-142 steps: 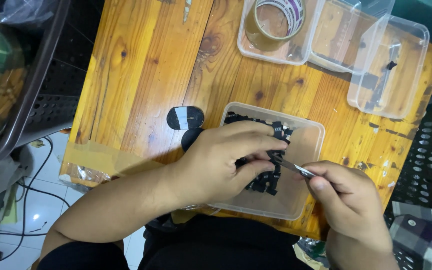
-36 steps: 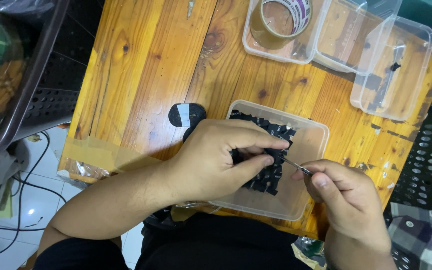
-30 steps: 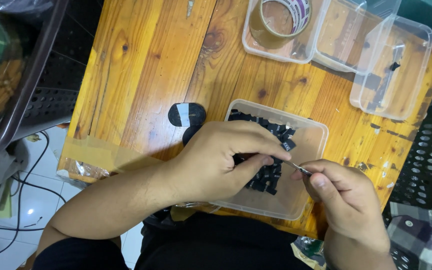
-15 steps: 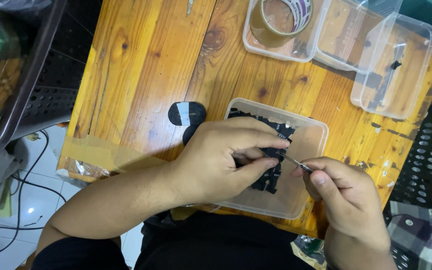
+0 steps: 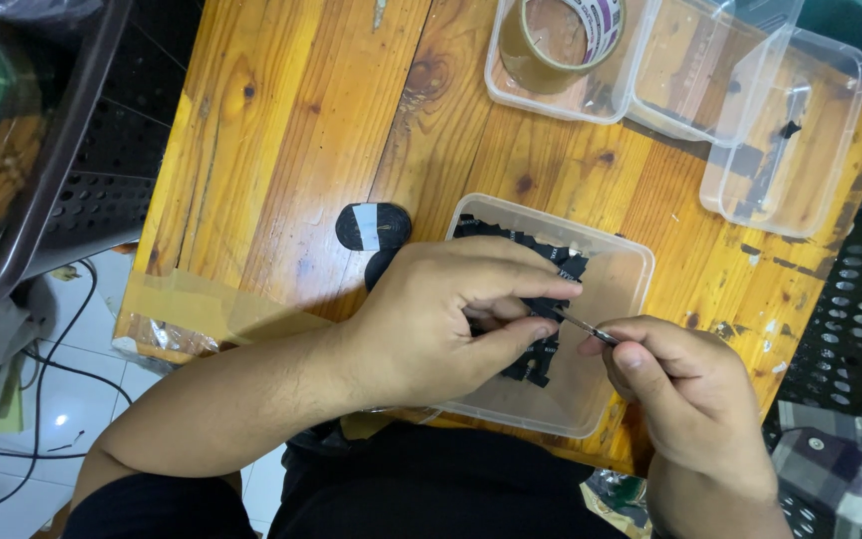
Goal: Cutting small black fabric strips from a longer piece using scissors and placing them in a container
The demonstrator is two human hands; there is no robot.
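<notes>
My left hand has its fingers pinching a small black piece over the clear tray, which sits on the desk right in front of me. My right hand pinches a thin metal tool between thumb and forefinger, its tip meeting the black piece (I cannot tell whether it is tweezers or a small driver). More black pieces lie in a loose heap in the tray under both hands. Just beside the tray's left corner lies a black roll with a white label. Further back stand empty clear containers, one holding a roll of tape. My worry: the piece is small and half hidden by my own fingers, so the tool tip could slip off and jab my left fingertip, or flick the piece down into the heap.
</notes>
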